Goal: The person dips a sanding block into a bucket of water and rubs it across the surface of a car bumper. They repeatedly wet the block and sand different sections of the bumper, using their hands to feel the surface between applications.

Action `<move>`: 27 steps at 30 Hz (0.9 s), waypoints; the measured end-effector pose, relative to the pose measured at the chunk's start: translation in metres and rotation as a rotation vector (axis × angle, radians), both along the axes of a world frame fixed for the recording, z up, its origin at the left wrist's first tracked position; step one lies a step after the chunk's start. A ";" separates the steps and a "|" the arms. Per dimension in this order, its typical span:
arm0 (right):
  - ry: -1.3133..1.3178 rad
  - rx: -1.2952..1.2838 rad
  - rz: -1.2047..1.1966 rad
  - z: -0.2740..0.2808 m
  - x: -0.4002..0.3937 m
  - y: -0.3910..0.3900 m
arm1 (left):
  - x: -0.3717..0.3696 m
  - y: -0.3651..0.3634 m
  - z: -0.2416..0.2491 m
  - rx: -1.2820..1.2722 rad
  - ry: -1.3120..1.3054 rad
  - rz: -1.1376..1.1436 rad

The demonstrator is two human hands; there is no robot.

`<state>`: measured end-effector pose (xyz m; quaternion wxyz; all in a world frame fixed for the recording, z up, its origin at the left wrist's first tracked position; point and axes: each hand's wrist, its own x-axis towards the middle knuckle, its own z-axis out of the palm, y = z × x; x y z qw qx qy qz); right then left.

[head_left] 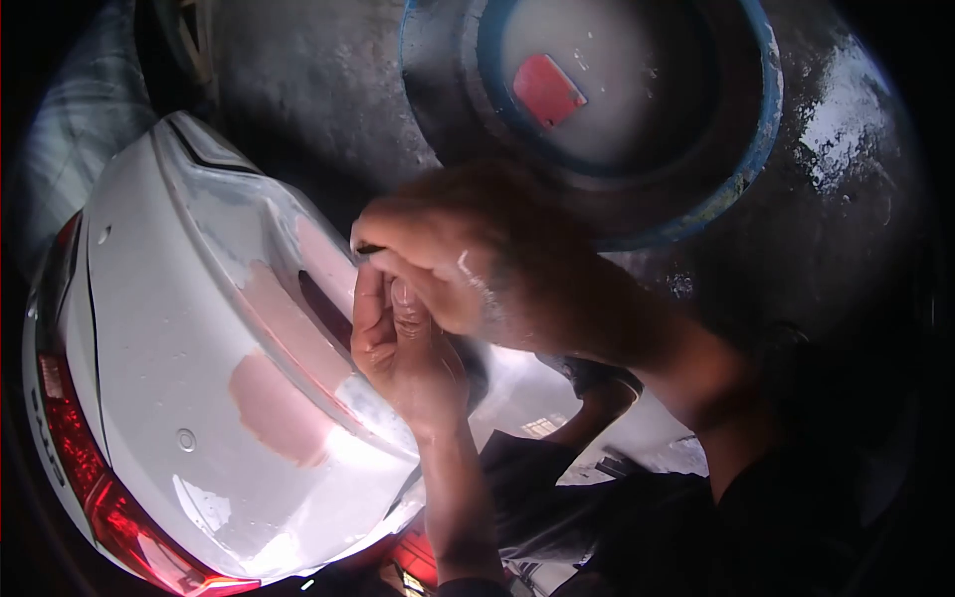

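In the head view my hands meet in front of a white car's rear bumper point(149, 338), which has dull pinkish patches point(284, 408) on its surface. My right hand point(477, 254) is above, fingers closed, with a small dark edge showing between the fingertips; what it belongs to is too small to tell. Directly beneath, my left hand point(410, 348) has its fingers curled and the thumb drawn in beside them. Anything between the two hands is hidden. Both look wet, and a whitish streak runs across the right one.
A round tub with a worn blue rim point(766, 129) stands on the dark floor, holding cloudy water and a flat red piece point(549, 92). The red tail light point(124, 537) edges the car at lower left. My dark-clothed leg point(542, 488) is below.
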<state>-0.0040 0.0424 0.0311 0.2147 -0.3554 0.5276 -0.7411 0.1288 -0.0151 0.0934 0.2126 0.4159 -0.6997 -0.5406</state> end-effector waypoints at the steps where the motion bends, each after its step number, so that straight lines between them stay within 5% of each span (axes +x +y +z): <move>1: -0.002 -0.003 0.001 0.001 0.010 -0.006 | 0.007 -0.003 0.002 -0.005 0.013 0.002; 6: -0.451 -0.134 0.129 -0.020 0.049 -0.038 | 0.018 -0.006 0.010 -0.032 -0.060 0.099; 14: -0.347 -0.172 -0.190 -0.027 0.085 -0.061 | 0.043 -0.017 0.036 -0.249 -0.196 0.050; 16: -0.567 -0.234 0.326 -0.030 0.087 -0.058 | 0.045 -0.019 0.048 -0.320 -0.263 0.083; 18: -0.633 -0.283 0.319 -0.027 0.106 -0.068 | 0.053 -0.018 0.072 -0.408 -0.482 -0.011; 21: -0.739 -0.068 0.314 -0.018 0.120 -0.077 | 0.064 -0.011 0.119 -1.042 -0.754 -0.125; 27: -0.558 0.106 0.251 0.008 0.157 -0.105 | 0.126 -0.039 0.295 -2.096 -1.257 -0.518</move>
